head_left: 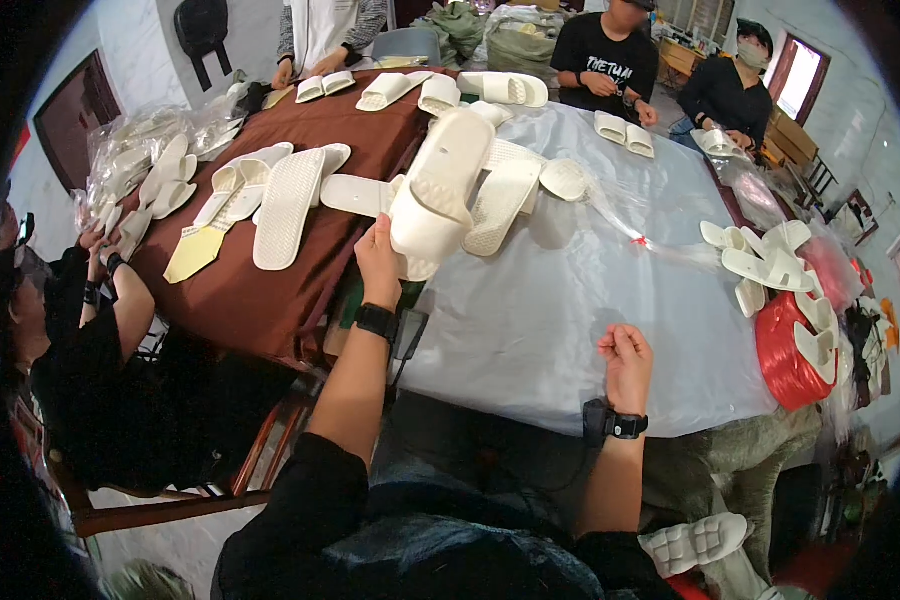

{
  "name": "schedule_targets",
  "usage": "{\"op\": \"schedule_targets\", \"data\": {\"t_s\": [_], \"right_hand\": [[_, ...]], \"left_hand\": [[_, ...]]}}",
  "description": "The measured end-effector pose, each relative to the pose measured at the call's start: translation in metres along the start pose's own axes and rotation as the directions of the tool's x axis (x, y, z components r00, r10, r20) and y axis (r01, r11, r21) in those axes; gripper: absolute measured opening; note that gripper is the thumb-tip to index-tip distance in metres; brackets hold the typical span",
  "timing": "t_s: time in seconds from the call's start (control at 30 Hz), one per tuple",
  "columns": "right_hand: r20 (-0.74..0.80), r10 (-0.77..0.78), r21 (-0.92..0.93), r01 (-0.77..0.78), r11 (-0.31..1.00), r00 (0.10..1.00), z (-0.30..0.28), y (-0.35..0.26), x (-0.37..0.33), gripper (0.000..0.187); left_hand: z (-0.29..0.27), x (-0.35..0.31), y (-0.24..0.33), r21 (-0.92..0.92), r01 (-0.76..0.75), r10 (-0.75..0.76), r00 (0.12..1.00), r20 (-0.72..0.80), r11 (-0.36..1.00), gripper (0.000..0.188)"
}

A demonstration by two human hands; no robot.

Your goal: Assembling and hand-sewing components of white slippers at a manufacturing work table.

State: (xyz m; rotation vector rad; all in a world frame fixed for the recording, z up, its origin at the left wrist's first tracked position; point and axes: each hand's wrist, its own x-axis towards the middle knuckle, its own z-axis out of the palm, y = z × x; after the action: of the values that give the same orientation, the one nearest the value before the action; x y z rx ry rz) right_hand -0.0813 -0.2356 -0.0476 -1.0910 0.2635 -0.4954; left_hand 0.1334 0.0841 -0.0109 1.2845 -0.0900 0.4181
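My left hand (378, 262) is closed on a cream-white slide slipper (444, 170), gripping it near its lower end. The slipper is held up over the table, its broad strap facing me. Behind it lie more cream slippers, among them a sole-up slipper (500, 205) and another slipper (355, 194) partly hidden by the held one. My right hand (627, 365) hovers above the plastic-covered table (530, 340) near its front edge. Its fingers are curled in toward the thumb, and nothing shows in them.
A brown cloth-covered table (310, 300) bears several slippers and a yellow card (193, 254). Bagged slippers (135, 140) are heaped at the far left. At right, slippers rest by a red roll of twine (792, 365). Clear plastic strips (630, 225) cross the table. Several people work around it.
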Motion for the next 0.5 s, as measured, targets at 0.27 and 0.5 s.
{"op": "schedule_targets", "data": {"t_s": [0.27,0.5], "right_hand": [[-0.028,0.006,-0.014,-0.007,1.0,1.0,0.0,0.001,0.002,0.016],[0.007,0.002,0.008,-0.002,1.0,1.0,-0.002,0.001,0.001,0.016]], "left_hand": [[-0.003,0.0,0.019,-0.161,0.202,-0.195,0.979,0.06,0.966,0.044],[-0.004,0.007,0.051,-0.442,0.185,-0.187,0.982,0.038,0.878,0.046]]}}
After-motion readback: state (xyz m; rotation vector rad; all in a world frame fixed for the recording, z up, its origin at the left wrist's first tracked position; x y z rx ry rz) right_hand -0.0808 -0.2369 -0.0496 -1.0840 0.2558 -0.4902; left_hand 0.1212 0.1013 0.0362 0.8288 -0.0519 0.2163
